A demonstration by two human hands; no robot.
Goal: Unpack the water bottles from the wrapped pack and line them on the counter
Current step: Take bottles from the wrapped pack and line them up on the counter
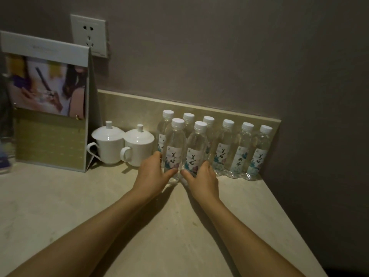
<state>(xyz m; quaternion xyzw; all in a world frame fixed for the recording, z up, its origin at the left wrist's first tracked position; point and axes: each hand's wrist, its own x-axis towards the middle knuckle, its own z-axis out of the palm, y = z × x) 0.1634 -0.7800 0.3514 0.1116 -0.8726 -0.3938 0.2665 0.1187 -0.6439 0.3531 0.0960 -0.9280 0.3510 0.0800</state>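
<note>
Center frame, left hand (152, 170) and right hand (201, 176) each grip a front water bottle (173, 148) on the surface (99, 196).

Single head view: looks forward and down from above counter (60, 206), close range, facing wall corner (289, 96); both forearms enter from bottom edge.

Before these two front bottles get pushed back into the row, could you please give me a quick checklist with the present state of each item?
1. Left hand on left front bottle: ok.
2. Right hand on right front bottle: ok.
3. Both front bottles upright, capped: ok.
4. All bottles in one line: not ok, the front two stand before the back row.
5. Lidded cups clear of left hand: ok, though close.
6. Wrap fully removed: cannot tell.
</note>
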